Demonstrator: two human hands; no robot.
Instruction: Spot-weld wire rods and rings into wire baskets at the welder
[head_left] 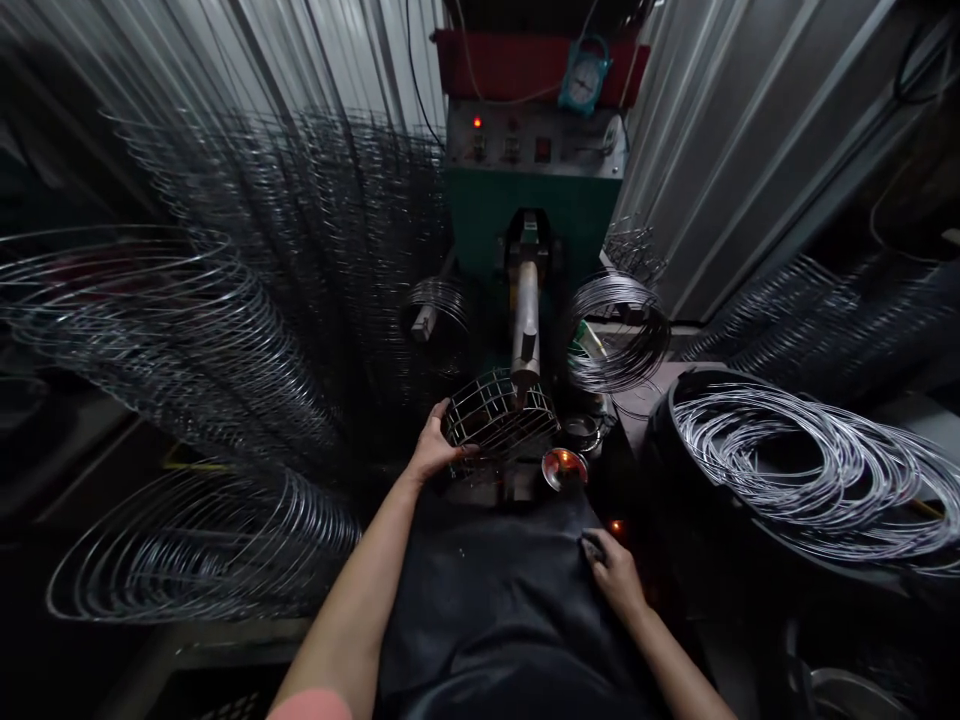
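Observation:
My left hand (436,445) grips the left rim of a round wire basket (499,415), with the thumb on its near side. The basket is tilted below the metal arm (526,320) of a green machine (487,215), whose tip overlaps the grid in view. My right hand (616,572) is curled closed beside the right edge of a black apron (502,600). Something small and dark shows at its fingers, too dim to name. Between the basket and that hand sits a small shiny round dish (564,468) with an orange reflection.
Stacked wire rings (187,310) crowd the left side. At the right, a black tub (664,440) holds loose wire rings (780,450). More rings hang on a left bracket (424,322) and in a right-hand bundle (619,330). A blue clock (583,80) hangs above the machine's panel.

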